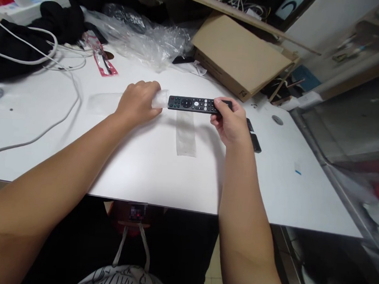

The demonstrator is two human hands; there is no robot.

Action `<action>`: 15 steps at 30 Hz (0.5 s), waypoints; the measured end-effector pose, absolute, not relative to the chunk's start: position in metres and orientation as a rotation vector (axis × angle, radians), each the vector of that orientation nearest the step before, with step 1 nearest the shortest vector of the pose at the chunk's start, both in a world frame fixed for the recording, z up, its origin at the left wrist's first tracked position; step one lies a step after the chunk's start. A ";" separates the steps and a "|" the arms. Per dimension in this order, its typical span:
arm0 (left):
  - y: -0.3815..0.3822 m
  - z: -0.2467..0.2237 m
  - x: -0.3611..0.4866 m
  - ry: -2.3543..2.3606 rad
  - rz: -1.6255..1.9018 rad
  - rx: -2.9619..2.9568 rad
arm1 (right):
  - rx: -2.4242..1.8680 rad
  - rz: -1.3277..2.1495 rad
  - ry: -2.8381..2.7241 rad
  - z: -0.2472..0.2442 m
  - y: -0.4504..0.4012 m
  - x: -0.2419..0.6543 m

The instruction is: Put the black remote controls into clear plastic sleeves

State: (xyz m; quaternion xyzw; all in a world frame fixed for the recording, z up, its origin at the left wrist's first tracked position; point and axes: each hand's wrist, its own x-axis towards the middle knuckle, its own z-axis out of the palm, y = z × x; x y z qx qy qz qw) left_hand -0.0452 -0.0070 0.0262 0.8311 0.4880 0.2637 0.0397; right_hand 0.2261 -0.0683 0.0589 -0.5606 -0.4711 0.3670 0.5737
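A black remote control (pixel 187 103) lies level above the white table, its button side facing up. My right hand (pixel 231 121) pinches its right end between thumb and fingers. My left hand (pixel 139 98) is closed on a translucent plastic sleeve (pixel 160 99), whose edge meets the remote's left end. Whether the remote's tip sits inside the sleeve I cannot tell. A second clear sleeve (pixel 186 135) lies flat on the table below the remote. Partly hidden behind my right wrist are dark flat pieces (pixel 255 142).
A cardboard box (pixel 241 54) stands at the back right under a shelf edge. Crumpled clear plastic (pixel 141 39) lies at the back, near a red packet (pixel 101 56). White cables (pixel 73 86) run along the left. The table (pixel 161 174) ends just before my body.
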 end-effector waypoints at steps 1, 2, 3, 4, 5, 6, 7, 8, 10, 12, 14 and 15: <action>-0.007 0.026 -0.045 1.482 0.816 2.550 | -1.333 0.839 -1.106 0.060 -0.069 0.226; -0.007 0.026 -0.045 1.471 0.822 2.553 | -1.354 0.812 -1.105 0.062 -0.069 0.226; -0.007 0.026 -0.045 1.465 0.827 2.555 | -1.376 0.785 -1.104 0.063 -0.069 0.226; -0.007 0.026 -0.045 1.462 0.832 2.558 | -1.392 0.765 -1.102 0.064 -0.069 0.226; -0.007 0.026 -0.045 1.461 0.838 2.561 | -1.400 0.750 -1.100 0.065 -0.069 0.226; -0.007 0.026 -0.045 1.461 0.844 2.564 | -1.402 0.743 -1.099 0.066 -0.070 0.226; -0.007 0.025 -0.045 1.461 0.849 2.567 | -1.398 0.745 -1.101 0.067 -0.070 0.225; -0.007 0.025 -0.045 1.458 0.853 2.571 | -1.388 0.753 -1.103 0.067 -0.070 0.223; -0.008 0.025 -0.044 1.449 0.854 2.579 | -1.363 0.785 -1.107 0.066 -0.071 0.219; -0.009 0.026 -0.043 1.439 0.846 2.588 | -1.345 0.822 -1.109 0.065 -0.071 0.214; -0.010 0.026 -0.042 1.427 0.840 2.597 | -1.332 0.855 -1.113 0.064 -0.072 0.209; -0.011 0.026 -0.041 1.417 0.840 2.602 | -1.320 0.870 -1.118 0.063 -0.072 0.206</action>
